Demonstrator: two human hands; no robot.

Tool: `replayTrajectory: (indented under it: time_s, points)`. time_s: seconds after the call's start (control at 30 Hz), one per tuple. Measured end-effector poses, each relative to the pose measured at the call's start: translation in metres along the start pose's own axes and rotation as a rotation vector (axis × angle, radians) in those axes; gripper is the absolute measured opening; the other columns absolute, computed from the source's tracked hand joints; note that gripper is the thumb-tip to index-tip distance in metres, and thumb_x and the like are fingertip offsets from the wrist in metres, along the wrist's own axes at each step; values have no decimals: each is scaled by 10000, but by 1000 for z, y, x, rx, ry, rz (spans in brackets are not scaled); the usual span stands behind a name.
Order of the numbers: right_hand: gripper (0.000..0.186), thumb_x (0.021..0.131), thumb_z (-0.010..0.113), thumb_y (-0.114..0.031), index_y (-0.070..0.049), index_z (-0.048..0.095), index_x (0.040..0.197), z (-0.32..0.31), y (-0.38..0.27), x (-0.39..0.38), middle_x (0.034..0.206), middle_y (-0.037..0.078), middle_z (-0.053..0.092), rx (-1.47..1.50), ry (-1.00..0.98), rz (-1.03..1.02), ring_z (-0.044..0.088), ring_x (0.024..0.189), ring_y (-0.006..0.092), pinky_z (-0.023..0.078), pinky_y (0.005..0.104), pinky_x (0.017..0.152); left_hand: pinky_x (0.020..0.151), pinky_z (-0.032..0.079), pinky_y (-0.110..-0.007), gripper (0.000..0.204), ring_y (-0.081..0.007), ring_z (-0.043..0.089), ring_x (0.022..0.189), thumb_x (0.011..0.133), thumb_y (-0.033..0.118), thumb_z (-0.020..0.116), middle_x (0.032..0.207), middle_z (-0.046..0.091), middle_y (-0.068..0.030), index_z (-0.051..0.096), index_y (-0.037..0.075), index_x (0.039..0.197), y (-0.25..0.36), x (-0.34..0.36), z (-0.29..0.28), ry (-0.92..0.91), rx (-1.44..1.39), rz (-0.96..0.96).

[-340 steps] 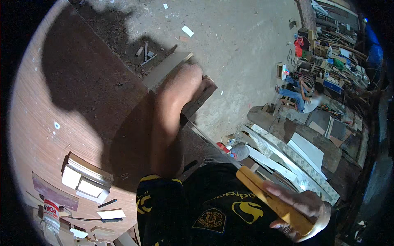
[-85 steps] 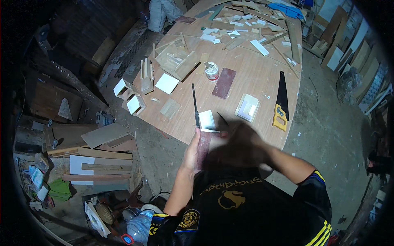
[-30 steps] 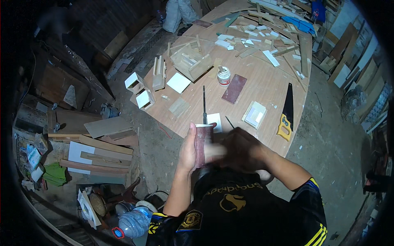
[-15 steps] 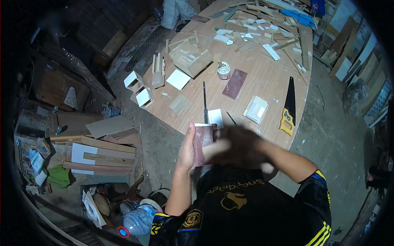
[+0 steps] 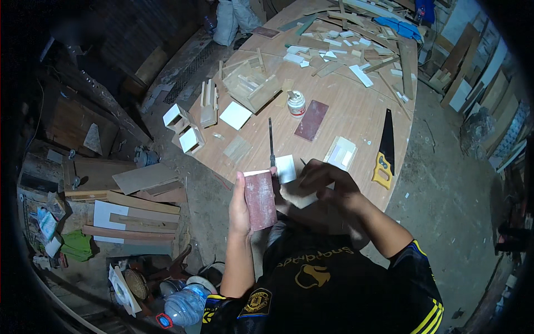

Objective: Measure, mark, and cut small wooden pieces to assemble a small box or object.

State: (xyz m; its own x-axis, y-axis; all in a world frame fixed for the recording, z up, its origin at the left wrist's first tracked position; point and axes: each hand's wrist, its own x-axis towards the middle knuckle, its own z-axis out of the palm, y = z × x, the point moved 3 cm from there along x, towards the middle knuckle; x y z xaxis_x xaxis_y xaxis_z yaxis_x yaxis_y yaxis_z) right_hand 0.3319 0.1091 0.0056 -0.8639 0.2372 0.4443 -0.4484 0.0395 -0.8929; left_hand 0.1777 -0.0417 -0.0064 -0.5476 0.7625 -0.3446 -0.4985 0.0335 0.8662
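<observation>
My left hand grips a worn reddish-brown sheet of sandpaper by its sides, thumb along the left edge; a pale edge shows at its top. To the right, slightly blurred, my right hand pinches a small pale piece of wood, held apart from the sandpaper. Just beyond both hands, a white rectangular piece lies on the table beside a thin dark tool, perhaps a file. Another reddish-brown sheet rests farther off.
On the wooden table stand a white jar, a wooden box and small open boxes. A yellow-handled handsaw lies at right, near stacked pale pieces. Scrap wood covers the far end.
My right hand has drawn the wood piece off the sandpaper, rightward. The sandpaper now faces up more fully in my left hand. The whole view has shifted slightly.
</observation>
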Motion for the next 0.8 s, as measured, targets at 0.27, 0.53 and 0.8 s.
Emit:
replayTrajectory:
  time_s: [0.27,0.53,0.8]
  points:
    - [422,909,666,-334,-47,584,1207,2,16,-6,1208,84,576,228,149,176,528,1206,213,384,382,1058,677,474,-251,730,-101,574,753,1054,556,271,960,668,-63,596,-57,1284,6,-7,11,56,-51,109]
    - [494,878,722,-315,-82,627,1304,23,14,-3,1203,131,575,-359,31,-15,585,1087,283,490,413,925,705,485,-260,756,-122,576,749,1052,574,235,915,638,-55,558,-56,1317,-1,-7,21,-121,-124,88]
    - [702,706,884,-184,8,528,1279,29,30,-16,1294,124,598,-890,-132,162,592,1194,252,465,348,1009,704,551,-360,725,-249,668,748,1049,568,251,901,675,-139,511,-47,1333,-14,-6,10,-268,-324,-128]
